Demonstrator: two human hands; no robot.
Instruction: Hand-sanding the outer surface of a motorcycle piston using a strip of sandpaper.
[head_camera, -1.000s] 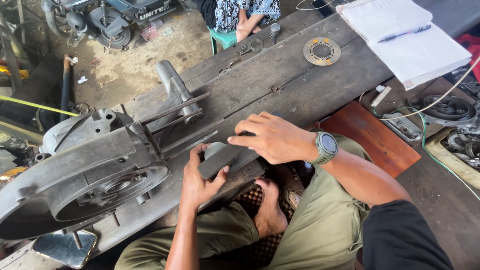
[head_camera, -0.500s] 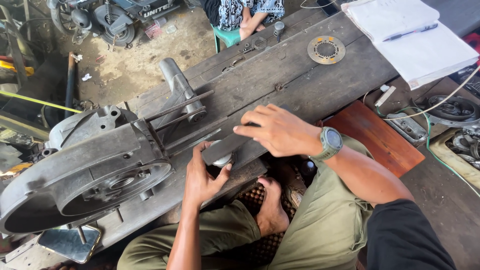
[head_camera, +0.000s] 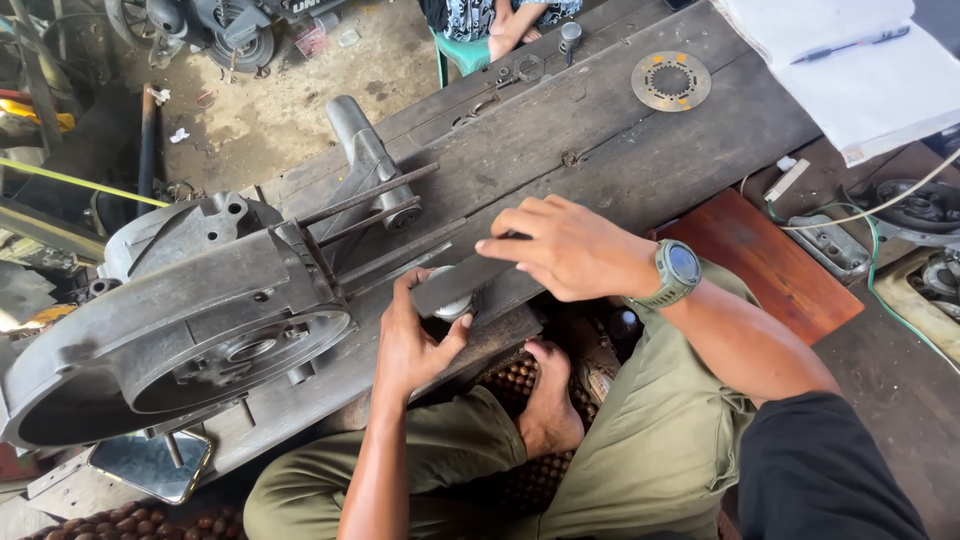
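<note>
Engine case: a large grey cast-metal engine casing with a round opening lies at the left end of the surface, long studs sticking out toward the right.
Surface: a dark, worn wooden plank bench running from lower left to upper right.
Mirror: a small rounded mirror rests below the casing, by the bench edge.
Left hand: the left hand sits at the near edge of the bench, its grip closed round a small pale round metal part, thumb and fingers pressing it from below and the side.
Flat bar: a long dark flat metal bar, file-like, lies across the top of the round part, touching it.
Right hand: the right hand, with a green wristwatch on its wrist, presses down on the bar; its grip is mostly flat, fingers spread over the bar, thumb beneath unclear.
Disc: a round toothed metal plate with orange marks lies farther up the bench, well apart.
Notebook: a white open notebook with a pen lies at the far right corner.
</note>
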